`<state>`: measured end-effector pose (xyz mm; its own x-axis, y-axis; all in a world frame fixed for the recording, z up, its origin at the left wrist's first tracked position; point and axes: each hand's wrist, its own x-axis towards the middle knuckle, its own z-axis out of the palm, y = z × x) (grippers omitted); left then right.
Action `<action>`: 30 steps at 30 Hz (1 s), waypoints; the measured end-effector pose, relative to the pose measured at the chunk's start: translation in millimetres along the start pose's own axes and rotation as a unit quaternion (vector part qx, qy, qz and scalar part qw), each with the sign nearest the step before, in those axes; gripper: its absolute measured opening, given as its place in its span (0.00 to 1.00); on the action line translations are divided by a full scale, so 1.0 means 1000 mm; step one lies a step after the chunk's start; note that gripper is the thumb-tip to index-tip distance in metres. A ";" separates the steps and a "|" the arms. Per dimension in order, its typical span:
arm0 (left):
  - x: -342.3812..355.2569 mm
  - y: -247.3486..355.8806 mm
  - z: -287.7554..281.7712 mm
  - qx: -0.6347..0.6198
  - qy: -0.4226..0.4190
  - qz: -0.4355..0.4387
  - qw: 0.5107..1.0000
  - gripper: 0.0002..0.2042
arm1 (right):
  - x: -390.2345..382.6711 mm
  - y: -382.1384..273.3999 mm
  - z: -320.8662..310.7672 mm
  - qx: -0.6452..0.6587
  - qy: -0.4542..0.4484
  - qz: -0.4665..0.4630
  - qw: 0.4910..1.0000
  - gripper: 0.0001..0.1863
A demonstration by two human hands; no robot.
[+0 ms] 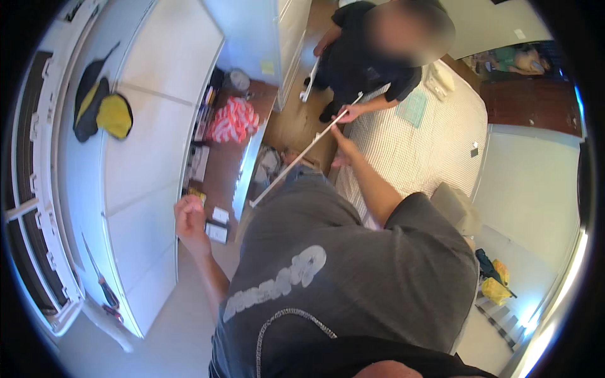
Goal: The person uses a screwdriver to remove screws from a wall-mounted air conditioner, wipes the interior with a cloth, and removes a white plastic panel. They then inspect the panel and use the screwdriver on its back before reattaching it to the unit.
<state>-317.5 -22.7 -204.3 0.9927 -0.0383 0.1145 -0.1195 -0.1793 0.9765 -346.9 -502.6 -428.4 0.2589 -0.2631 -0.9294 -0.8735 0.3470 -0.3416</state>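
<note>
The long, thin white rail (296, 160) slants across the floor gap beside the bed (416, 151). The right hand (343, 151) touches it, grip unclear; a co-worker's hand (350, 112) grips its far end. The left hand (189, 217) is fisted, empty.

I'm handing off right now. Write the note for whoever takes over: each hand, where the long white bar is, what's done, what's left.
Right hand: reached forward, grip on the long white bar near its far end.
Left hand: raised in a loose fist, away from the bar; cannot tell if it holds anything.
Co-worker's hand holds the bar's far end; a second white piece is in their other hand.
Bar slants above the floor beside the bed and white cabinet.
Done: bar lifted, shared. Left: not placed anywhere yet.
</note>
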 end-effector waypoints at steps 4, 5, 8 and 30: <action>0.009 -0.008 0.027 0.081 -0.066 -0.033 0.994 0.06 | 0.041 0.006 0.033 0.098 -0.040 0.054 0.993 0.55; 0.009 -0.012 0.032 0.134 -0.086 -0.032 0.987 0.07 | 0.059 0.001 0.037 0.125 -0.063 0.033 0.990 0.50; 0.004 -0.031 0.044 0.233 -0.118 -0.081 0.962 0.13 | 0.104 -0.005 0.060 0.220 -0.084 0.050 0.971 0.28; -0.136 0.057 -0.049 -0.386 0.297 0.048 0.872 0.29 | -0.312 -0.113 0.230 0.004 -0.648 -0.239 0.723 0.32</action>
<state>-458.7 20.6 -155.3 0.8401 0.5397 0.0536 -0.3836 0.5214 0.7622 -234.2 -252.5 -132.4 0.7046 0.7075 -0.0537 -0.5549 0.5023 -0.6632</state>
